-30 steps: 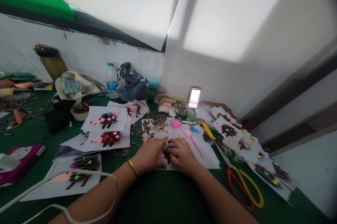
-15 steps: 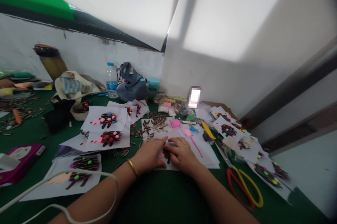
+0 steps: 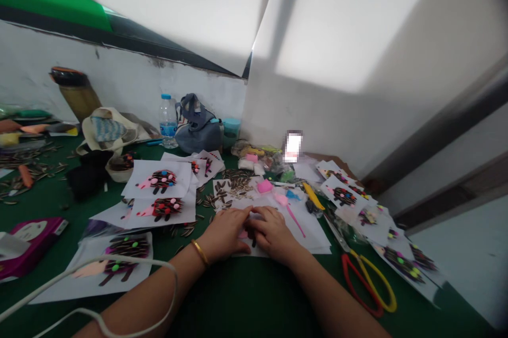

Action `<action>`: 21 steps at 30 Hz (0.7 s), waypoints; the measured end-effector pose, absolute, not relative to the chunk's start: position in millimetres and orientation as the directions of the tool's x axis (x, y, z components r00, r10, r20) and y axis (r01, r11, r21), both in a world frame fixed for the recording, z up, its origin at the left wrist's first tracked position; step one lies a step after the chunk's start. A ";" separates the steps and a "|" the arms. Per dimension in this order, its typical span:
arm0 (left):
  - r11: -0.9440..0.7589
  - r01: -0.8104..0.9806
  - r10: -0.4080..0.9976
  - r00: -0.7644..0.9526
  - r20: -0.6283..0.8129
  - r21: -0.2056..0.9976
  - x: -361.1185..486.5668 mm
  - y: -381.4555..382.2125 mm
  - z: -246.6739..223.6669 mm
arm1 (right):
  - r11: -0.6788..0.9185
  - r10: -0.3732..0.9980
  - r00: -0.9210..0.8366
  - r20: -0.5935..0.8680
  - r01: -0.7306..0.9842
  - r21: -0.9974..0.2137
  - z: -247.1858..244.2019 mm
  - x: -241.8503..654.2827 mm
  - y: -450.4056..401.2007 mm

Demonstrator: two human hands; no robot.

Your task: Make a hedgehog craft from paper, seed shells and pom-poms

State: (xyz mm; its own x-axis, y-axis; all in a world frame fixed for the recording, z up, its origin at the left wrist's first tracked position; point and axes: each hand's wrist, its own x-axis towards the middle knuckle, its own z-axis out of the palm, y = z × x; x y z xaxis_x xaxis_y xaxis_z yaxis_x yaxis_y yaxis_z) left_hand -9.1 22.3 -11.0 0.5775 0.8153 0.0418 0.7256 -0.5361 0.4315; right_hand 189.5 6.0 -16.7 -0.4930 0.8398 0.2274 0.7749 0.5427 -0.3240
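On a sheet of white paper (image 3: 317, 240) in front of me, my left hand (image 3: 227, 231) lies arched over a small clay figure. Its fingers reach to the right and its thumb stands apart. Facing it, my right hand (image 3: 273, 232) has bent fingers close together over the same figure; whatever they pinch is hidden. Between the hands show a bit of pink clay (image 3: 243, 234) and a dark leg-like piece (image 3: 254, 243). Just beyond lie a pink clay lump (image 3: 264, 185), a thin pink strip (image 3: 296, 221) and sunflower seeds (image 3: 234, 184) on paper.
Red-and-yellow scissors (image 3: 363, 274) lie right, near a yellow cutter (image 3: 313, 196). Finished hedgehog cards (image 3: 162, 184) are stacked left, others (image 3: 343, 197) right. A white cable (image 3: 119, 258) crosses my left forearm. A water bottle (image 3: 168, 122) and blue bag (image 3: 198, 129) stand by the wall.
My right hand has shifted slightly left over the figure, covering more of the dark piece. My left hand stays almost in place.
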 end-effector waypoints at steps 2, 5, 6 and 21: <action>-0.533 0.731 0.818 0.574 0.038 0.427 -9.0 21.7 -10.5 | 0.514 0.857 -0.454 0.244 0.794 -0.325 -18.8 194.0 9.0; -0.533 0.737 0.819 0.573 0.032 0.416 -9.1 21.0 -9.6 | 0.475 0.878 -0.413 0.243 0.819 -0.322 -21.9 201.3 13.2; -0.534 0.738 0.819 0.573 0.033 0.413 -9.1 20.9 -9.4 | 0.474 0.878 -0.416 0.236 0.819 -0.323 -22.6 202.9 14.1; -0.614 0.691 0.763 0.643 0.065 0.381 -11.0 19.9 -3.7 | 0.485 0.874 -0.433 0.220 0.803 -0.345 -28.6 219.0 18.6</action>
